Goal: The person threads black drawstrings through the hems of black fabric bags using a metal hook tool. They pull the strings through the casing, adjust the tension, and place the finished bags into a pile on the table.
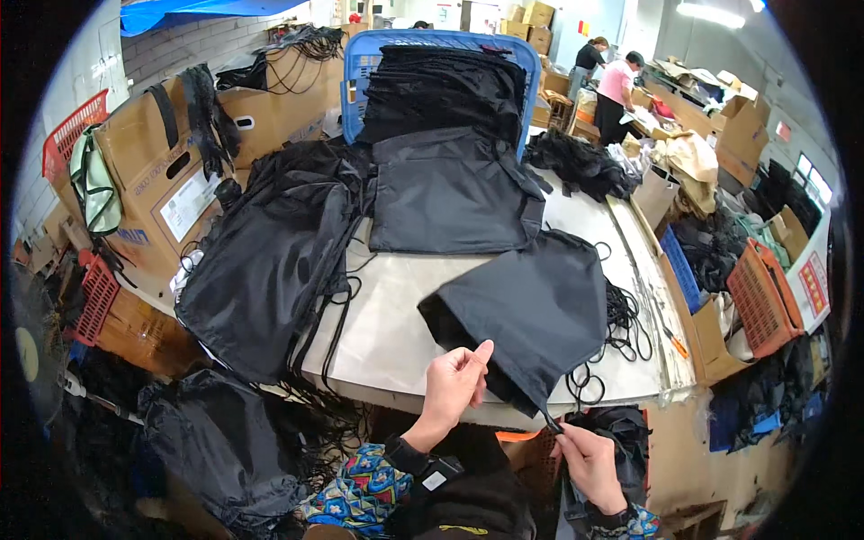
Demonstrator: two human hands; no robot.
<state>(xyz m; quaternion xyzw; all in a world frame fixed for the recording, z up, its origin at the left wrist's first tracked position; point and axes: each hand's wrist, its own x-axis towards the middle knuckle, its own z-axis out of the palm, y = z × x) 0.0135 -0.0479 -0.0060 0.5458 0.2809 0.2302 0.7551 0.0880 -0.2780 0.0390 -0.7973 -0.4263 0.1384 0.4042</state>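
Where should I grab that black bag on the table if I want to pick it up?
Probably at the near open edge of the black bag, coming from the table's front side. That edge hangs over toward the person, where the left hand pinches it and the right hand holds the cord.

The scene is being lit evenly from above by a ceiling strip light [711,11] at the upper right. Straight edges are being bent toward the rim, corners are being blacked out, and the black fabric's detail is being lost.
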